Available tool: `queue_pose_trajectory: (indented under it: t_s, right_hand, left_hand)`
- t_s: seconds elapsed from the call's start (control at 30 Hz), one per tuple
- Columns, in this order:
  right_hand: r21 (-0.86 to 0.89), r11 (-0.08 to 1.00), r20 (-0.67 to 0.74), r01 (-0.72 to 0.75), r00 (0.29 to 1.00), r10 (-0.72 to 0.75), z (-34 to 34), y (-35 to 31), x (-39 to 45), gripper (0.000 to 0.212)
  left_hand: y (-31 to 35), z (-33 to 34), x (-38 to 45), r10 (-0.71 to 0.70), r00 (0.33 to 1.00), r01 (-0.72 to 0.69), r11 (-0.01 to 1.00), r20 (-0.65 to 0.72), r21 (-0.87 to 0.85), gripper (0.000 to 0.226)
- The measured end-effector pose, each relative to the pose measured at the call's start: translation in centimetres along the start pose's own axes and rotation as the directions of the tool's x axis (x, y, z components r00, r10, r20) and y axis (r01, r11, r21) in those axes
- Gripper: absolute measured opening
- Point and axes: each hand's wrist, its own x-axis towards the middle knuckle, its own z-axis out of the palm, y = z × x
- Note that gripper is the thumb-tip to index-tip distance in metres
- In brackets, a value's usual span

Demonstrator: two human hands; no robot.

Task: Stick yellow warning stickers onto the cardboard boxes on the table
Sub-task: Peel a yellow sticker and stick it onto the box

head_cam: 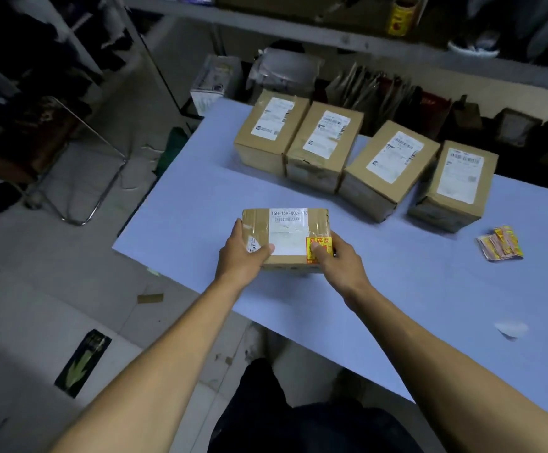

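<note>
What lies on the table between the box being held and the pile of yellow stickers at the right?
Nothing: in the head view, only bare blue table separates the held box from the sticker pile.

Five cardboard boxes [285, 237] — one yellow sticker [319, 250] applied, one sticker pile [500, 242], two hands [243, 253]
</note>
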Motion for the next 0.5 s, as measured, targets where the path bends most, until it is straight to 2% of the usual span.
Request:
queue_pose_trajectory:
  t_s: [0.23, 0.5]
  right_hand:
    - [-0.002, 1.0, 0.009, -0.026, 1.0, 0.026, 8.8, -6.2, 6.7, 0.041]
    - [0.006, 0.999, 0.017, -0.048, 0.999, 0.047, 16.1, -11.7, 13.6, 0.041]
  left_hand:
    - [-1.5, -8.8, 8.8, -0.001, 1.0, 0.001, 1.0, 0.001, -0.01, 0.077]
    - [-2.5, -16.1, 18.3, -0.039, 0.998, 0.039, 0.999, 0.041, -0.003, 0.089]
